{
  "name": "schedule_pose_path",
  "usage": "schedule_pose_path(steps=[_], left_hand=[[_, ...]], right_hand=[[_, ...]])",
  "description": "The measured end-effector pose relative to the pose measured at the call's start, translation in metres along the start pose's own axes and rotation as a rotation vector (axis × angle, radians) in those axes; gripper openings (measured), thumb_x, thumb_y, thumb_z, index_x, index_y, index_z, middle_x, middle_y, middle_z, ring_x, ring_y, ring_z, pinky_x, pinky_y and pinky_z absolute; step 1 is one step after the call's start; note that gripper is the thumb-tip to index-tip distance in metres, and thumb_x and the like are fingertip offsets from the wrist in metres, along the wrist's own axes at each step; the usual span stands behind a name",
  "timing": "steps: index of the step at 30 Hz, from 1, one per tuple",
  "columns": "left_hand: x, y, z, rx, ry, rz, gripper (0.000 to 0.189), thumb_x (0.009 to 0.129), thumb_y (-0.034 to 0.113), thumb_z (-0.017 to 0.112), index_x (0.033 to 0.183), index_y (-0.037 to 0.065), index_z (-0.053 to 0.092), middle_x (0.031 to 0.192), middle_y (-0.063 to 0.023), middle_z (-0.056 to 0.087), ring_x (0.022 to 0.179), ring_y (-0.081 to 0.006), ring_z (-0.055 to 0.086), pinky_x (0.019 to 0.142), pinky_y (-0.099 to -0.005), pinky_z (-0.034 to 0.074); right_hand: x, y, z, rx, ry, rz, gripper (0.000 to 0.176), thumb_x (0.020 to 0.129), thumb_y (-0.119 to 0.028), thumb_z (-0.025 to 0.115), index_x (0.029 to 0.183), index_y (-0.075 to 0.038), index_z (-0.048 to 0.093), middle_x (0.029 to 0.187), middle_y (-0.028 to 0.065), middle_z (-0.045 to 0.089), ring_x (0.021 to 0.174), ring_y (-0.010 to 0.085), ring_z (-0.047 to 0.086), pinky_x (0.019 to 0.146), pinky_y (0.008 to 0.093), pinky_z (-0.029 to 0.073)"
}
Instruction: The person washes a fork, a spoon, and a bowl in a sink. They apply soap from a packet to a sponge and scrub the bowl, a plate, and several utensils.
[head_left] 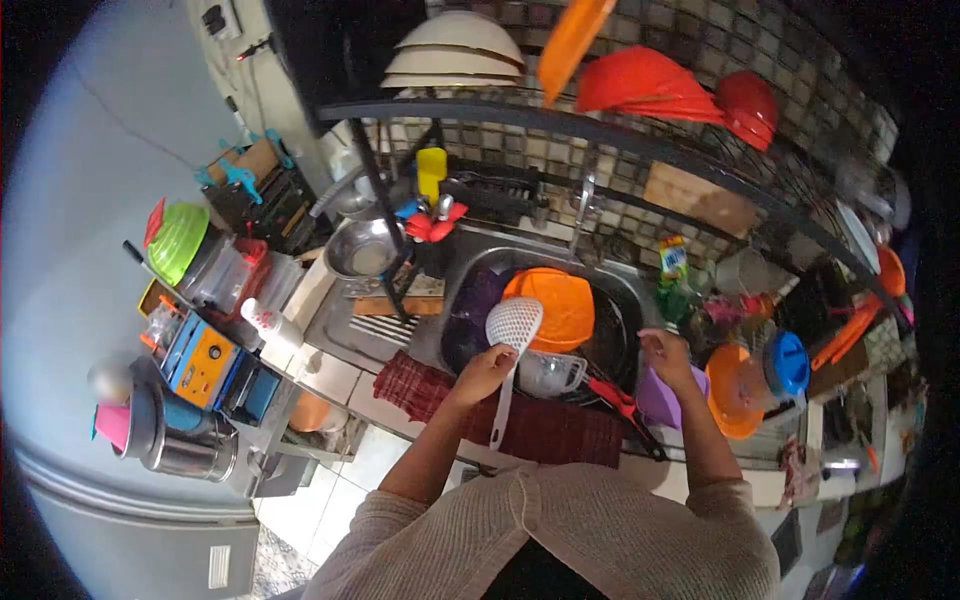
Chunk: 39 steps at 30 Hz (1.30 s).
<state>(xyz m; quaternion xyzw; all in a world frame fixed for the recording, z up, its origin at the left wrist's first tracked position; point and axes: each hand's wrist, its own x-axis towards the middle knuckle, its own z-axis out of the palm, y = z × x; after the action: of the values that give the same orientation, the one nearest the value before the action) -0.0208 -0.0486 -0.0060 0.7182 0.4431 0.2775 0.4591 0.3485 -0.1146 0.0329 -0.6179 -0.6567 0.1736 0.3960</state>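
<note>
My left hand (484, 372) grips the handle of a white slotted skimmer spoon (513, 326), holding its perforated head over the sink (470, 270). My right hand (664, 353) hovers over the sink's right edge with fingers loosely curled; whether it holds anything is unclear. In the sink lie an orange plate (556, 307), a purple dish (480, 300), a clear measuring jug (550, 374) and a red-handled utensil (612, 392).
A red checked cloth (420, 385) hangs over the counter front. A steel bowl (362, 250) sits left of the sink. An orange bowl (730, 395), a blue lid (790, 362) and a dish soap bottle (674, 262) stand right. A rack above holds white bowls (455, 50) and red plates (650, 85).
</note>
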Motion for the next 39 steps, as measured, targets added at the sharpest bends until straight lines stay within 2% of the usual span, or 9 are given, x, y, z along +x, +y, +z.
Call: schedule_pose_path(steps=[3, 6, 9, 10, 23, 28, 33, 37, 39], left_hand=[[-0.002, 0.017, 0.016, 0.002, -0.094, -0.015, 0.028, 0.089, 0.024, 0.052, 0.105, 0.002, 0.053, 0.087, -0.0128, 0.062, 0.076, -0.0215, 0.062, 0.069, -0.0329, 0.047], [-0.004, 0.029, 0.029, -0.146, -0.234, -0.074, 0.03, 0.092, 0.026, 0.05, 0.112, 0.003, 0.051, 0.091, -0.0059, 0.06, 0.074, -0.0145, 0.058, 0.065, -0.0257, 0.045], [-0.012, 0.049, 0.034, -0.224, -0.24, -0.122, 0.029, 0.093, 0.023, 0.049, 0.114, 0.003, 0.05, 0.095, -0.0056, 0.058, 0.074, -0.0135, 0.058, 0.067, -0.0258, 0.048], [-0.013, 0.048, 0.036, -0.22, -0.247, -0.094, 0.027, 0.093, 0.021, 0.048, 0.113, 0.003, 0.05, 0.094, -0.0059, 0.058, 0.074, -0.0131, 0.058, 0.067, -0.0257, 0.048], [-0.069, 0.043, 0.063, -0.152, 0.012, -0.209, 0.025, 0.094, 0.021, 0.048, 0.106, 0.001, 0.055, 0.091, -0.009, 0.061, 0.08, -0.0132, 0.059, 0.068, -0.026, 0.048], [-0.081, 0.043, 0.072, -0.14, 0.15, 0.046, 0.025, 0.092, 0.021, 0.05, 0.103, 0.001, 0.056, 0.087, -0.0081, 0.062, 0.069, -0.0129, 0.058, 0.063, -0.0249, 0.047], [-0.06, 0.061, 0.066, -0.139, 0.227, -0.081, 0.023, 0.09, 0.019, 0.053, 0.102, 0.001, 0.057, 0.08, -0.0064, 0.061, 0.067, -0.0121, 0.058, 0.062, -0.0254, 0.047], [-0.058, 0.067, 0.064, -0.106, 0.281, -0.111, 0.022, 0.09, 0.019, 0.053, 0.102, 0.001, 0.058, 0.074, -0.0052, 0.061, 0.066, -0.0126, 0.058, 0.06, -0.0263, 0.046], [-0.055, 0.053, 0.065, -0.126, 0.313, -0.07, 0.021, 0.09, 0.019, 0.053, 0.102, 0.002, 0.058, 0.074, -0.0051, 0.061, 0.066, -0.0123, 0.058, 0.061, -0.0265, 0.046]], right_hand=[[-0.05, 0.013, -0.026, -0.211, -0.127, 0.159, 0.021, 0.079, -0.019, 0.061, 0.095, -0.006, 0.064, 0.088, 0.0178, 0.063, 0.081, 0.0339, 0.061, 0.072, 0.0377, 0.048], [-0.078, 0.001, -0.031, -0.499, -0.231, 0.13, 0.045, 0.074, -0.044, 0.065, 0.101, -0.008, 0.064, 0.1, 0.0173, 0.062, 0.099, 0.0341, 0.056, 0.085, 0.0413, 0.043], [-0.093, -0.031, -0.034, -0.581, -0.204, -0.005, 0.052, 0.073, -0.047, 0.065, 0.107, -0.008, 0.062, 0.11, 0.0153, 0.058, 0.108, 0.0329, 0.051, 0.09, 0.0474, 0.038], [-0.095, -0.03, -0.036, -0.553, -0.324, 0.093, 0.06, 0.068, -0.045, 0.07, 0.115, -0.009, 0.057, 0.122, 0.0142, 0.052, 0.119, 0.0311, 0.043, 0.096, 0.0536, 0.032], [-0.101, -0.043, -0.058, -0.469, -0.729, -0.083, 0.077, 0.064, -0.016, 0.067, 0.135, -0.014, 0.037, 0.136, 0.0157, 0.036, 0.128, 0.0331, 0.031, 0.104, 0.048, 0.028], [-0.09, -0.023, -0.065, -0.45, -0.659, -0.064, 0.061, 0.067, -0.015, 0.065, 0.126, -0.011, 0.048, 0.12, 0.0179, 0.051, 0.113, 0.0334, 0.048, 0.094, 0.0432, 0.04], [-0.055, -0.041, -0.04, -0.331, -0.528, -0.057, 0.041, 0.074, -0.012, 0.059, 0.115, -0.011, 0.057, 0.104, 0.0174, 0.06, 0.097, 0.0334, 0.058, 0.082, 0.0409, 0.047], [0.01, -0.016, 0.032, -0.025, -0.665, -0.113, 0.031, 0.08, -0.008, 0.058, 0.111, -0.009, 0.06, 0.101, 0.0164, 0.062, 0.09, 0.0232, 0.061, 0.077, 0.0328, 0.048], [0.087, 0.003, 0.093, 0.455, -0.433, -0.207, 0.029, 0.08, -0.007, 0.057, 0.109, -0.007, 0.061, 0.099, 0.0099, 0.063, 0.088, 0.0184, 0.06, 0.076, 0.0305, 0.048]])
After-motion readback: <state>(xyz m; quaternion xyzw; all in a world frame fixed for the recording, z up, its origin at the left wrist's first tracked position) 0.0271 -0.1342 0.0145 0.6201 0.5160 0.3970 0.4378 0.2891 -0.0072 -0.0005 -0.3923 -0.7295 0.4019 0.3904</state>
